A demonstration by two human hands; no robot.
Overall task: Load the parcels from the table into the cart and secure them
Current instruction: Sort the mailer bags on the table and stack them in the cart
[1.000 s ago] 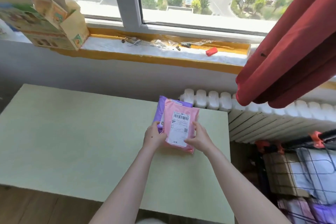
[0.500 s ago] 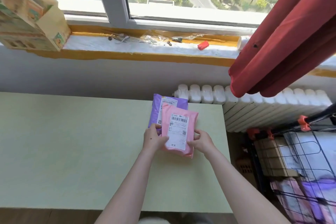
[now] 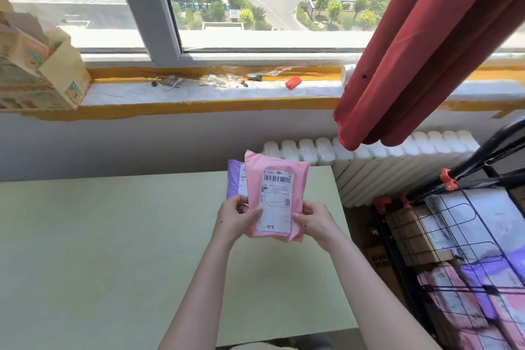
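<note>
A pink parcel (image 3: 277,179) with a white barcode label is held upright above the pale green table (image 3: 113,250), near its far right corner. My left hand (image 3: 235,217) grips its lower left edge and my right hand (image 3: 316,221) its lower right edge. Behind it a purple parcel (image 3: 235,179) shows only along its left side; my left hand seems to hold it too. The black wire cart (image 3: 454,236) stands to the right of the table, holding several pink, purple, grey and cardboard parcels.
A white radiator (image 3: 369,162) runs behind the table's right end. A red curtain (image 3: 426,51) hangs above the cart. An open printed carton (image 3: 37,74) and small clutter, including a red object (image 3: 293,82), lie on the windowsill.
Both hands have lifted the pink parcel, with the purple one behind it, off the table and tilted it upright. The view has swung to the right, showing more of the cart.
</note>
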